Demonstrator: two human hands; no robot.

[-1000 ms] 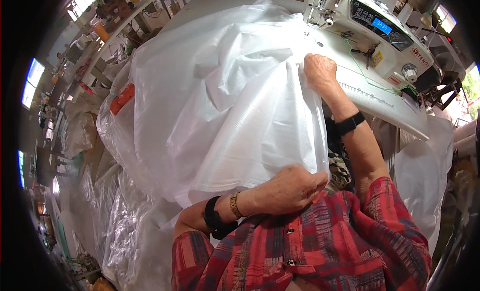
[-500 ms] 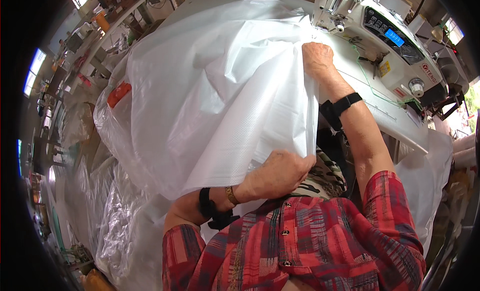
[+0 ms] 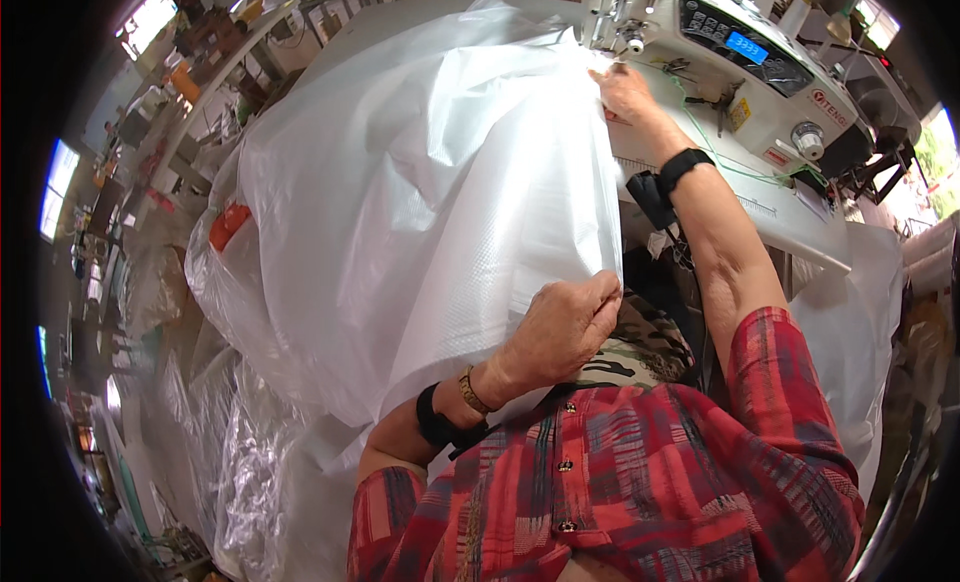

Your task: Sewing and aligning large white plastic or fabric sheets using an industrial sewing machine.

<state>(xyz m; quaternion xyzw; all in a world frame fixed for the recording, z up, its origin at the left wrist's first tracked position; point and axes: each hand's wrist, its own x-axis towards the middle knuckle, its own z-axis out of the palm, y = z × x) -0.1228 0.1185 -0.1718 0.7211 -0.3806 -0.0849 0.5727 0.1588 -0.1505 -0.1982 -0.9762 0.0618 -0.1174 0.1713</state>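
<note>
A large translucent white plastic sheet (image 3: 350, 212) spreads over the sewing table and drapes down toward my lap. My left hand (image 3: 563, 327) pinches its near right corner, close to my body. The sheet's right edge runs straight and taut from there up to my right hand (image 3: 625, 90). That hand is beside the needle area of a white sewing machine (image 3: 770, 107), its fingers closed at the sheet's edge. The fingertips are partly hidden and washed out by the bright lamp. The machine's panel has a lit blue display (image 3: 747, 48).
Pale green thread (image 3: 715, 142) trails across the machine bed. A ruler strip (image 3: 757, 206) lies along the table's front edge. Crumpled clear plastic (image 3: 250, 462) is heaped at the lower left, with an orange-red item (image 3: 229, 226) under film. Shelves and clutter stand beyond on the left.
My right hand has moved up toward the needle area along the sheet's edge. My left hand has risen slightly, keeping the corner pinched, and the edge looks straighter. The whole view has shifted a little.
</note>
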